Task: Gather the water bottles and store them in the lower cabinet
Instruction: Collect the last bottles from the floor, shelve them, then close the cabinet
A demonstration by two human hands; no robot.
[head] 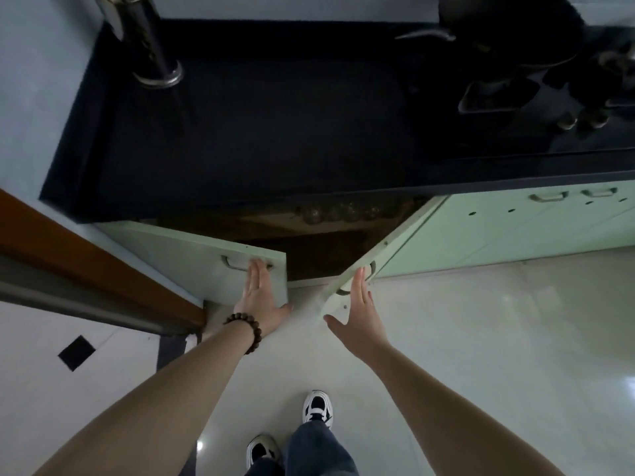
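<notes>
The lower cabinet [309, 249] under the black counter stands partly open, both pale green doors swung outward. Several clear water bottles [330, 211] lie in a row in its dark interior, just below the counter edge. My left hand [259, 297], with a bead bracelet at the wrist, lies flat with straight fingers on the left door [206, 255] by its handle. My right hand [359, 314] presses with straight fingers against the outer face of the right door [388, 245] near its handle.
A black counter [275, 139] spans the top, with a metal flask [147, 42] at its back left and a stove with a dark pan [515, 32] at the right. A wooden door frame [86, 266] runs at the left. My shoes [318, 408] stand on the pale tiled floor.
</notes>
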